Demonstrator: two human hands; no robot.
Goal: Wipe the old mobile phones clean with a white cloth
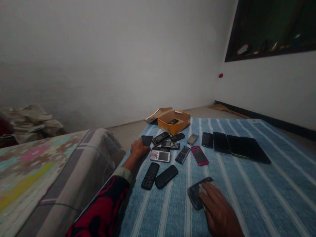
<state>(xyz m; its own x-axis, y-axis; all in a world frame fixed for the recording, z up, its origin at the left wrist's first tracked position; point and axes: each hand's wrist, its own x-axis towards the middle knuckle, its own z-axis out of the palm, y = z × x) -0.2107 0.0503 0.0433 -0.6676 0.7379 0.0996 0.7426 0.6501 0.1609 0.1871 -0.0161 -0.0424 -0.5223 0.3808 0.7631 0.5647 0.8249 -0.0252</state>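
My right hand (218, 207) presses a pale cloth (204, 188) onto a dark phone (196, 197) on the blue striped cover. Its fingers are bent together over the cloth, hiding part of the phone. At the far left edge of the cover, my left hand (138, 150) is closed at a dark flat thing (147, 141) whose kind I cannot make out. Beside that hand lie a white and grey phone (160, 155) and a dark slider-like phone (161, 138). Nearer to me are a black keypad phone (150, 176) and a black phone lying face down (167, 176).
An open orange box (174, 128) with a dark phone inside stands at the back. A pink phone (199, 155) and several other phones lie mid-cover. Black flat devices (255, 149) form a row at right. A cloth-covered surface (61, 174) is at left.
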